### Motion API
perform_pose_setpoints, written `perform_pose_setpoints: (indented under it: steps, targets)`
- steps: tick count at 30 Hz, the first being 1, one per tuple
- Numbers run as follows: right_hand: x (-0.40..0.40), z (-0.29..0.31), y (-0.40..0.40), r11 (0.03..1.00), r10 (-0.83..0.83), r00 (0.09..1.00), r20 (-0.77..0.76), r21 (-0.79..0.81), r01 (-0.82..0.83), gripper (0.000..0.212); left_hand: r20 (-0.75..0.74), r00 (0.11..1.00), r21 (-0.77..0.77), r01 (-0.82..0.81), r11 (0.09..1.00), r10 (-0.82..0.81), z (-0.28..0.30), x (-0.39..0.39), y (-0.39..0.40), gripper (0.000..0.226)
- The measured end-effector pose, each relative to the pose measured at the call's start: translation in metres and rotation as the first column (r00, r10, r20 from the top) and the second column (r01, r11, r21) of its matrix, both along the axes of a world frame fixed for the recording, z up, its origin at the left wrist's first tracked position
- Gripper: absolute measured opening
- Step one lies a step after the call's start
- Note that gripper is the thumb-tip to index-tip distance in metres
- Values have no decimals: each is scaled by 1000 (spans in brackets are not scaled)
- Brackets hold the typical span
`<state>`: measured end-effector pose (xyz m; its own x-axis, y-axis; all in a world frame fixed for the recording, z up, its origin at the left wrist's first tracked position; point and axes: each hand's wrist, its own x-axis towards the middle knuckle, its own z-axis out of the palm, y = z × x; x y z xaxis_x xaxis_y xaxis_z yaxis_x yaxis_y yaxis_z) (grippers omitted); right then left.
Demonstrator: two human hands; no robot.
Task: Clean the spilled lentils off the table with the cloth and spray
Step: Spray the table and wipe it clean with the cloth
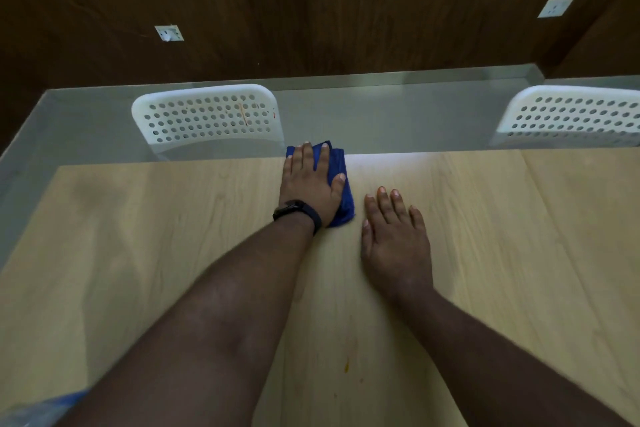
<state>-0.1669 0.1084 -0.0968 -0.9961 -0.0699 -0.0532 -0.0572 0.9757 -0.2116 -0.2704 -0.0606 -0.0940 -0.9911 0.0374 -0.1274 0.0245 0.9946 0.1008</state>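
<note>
The table (485, 253) fills the lower view, pale wood grain, its far edge lit by a bright strip. Beyond that edge stand two white perforated chairs, one (207, 118) on the left and another (575, 114) at the right border, against a dark panelled wall with two sockets.

The left hand (311, 184) lies flat on the cloth (341, 184), fingers straight and slightly spread, pressing it down rather than gripping it. A dark band (298, 211) sits on that wrist. The cloth is blue, folded, and rests at the far edge of the table, its upper corner reaching just over the rim. The right hand (394, 239) rests palm-down on bare wood just beside the cloth, fingers straight and close together, holding nothing; it seems to brace the body.

No lentils are plainly visible. A small orange mark (346, 366) shows on the near wood, between the forearms. The spray is not in view; a blurred blue shape at the lower left corner cannot be identified.

The step in hand looks like the wiping stroke, carried to the far edge. The task seems well along. The next move probably calls for drawing the cloth back toward the near stain, with steady flat pressure.
</note>
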Motion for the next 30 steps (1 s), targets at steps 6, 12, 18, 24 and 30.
perform_pose_setpoints:
  steps: [6,12,18,24,30]
  targets:
    - [2,5,-1,999,3,1000,7,33,-3,63,-12,1000,38,26,999,-25,-1,61,4,74]
    - [2,7,-2,999,-4,1000,12,37,4,63,-13,998,32,68,997,-67,-4,100,-2,76]
    - [2,6,-1,1000,-11,1000,-14,23,11,63,-33,992,12,125,992,-125,-6,13,-6,76]
    - [2,5,0,1000,-5,998,-61,16,6,61,-63,994,19,91,996,-89,-11,46,-2,74]
    - [18,10,2,992,-4,996,-89,-126,-7,55,-64,996,35,66,997,-64,-10,157,-3,74]
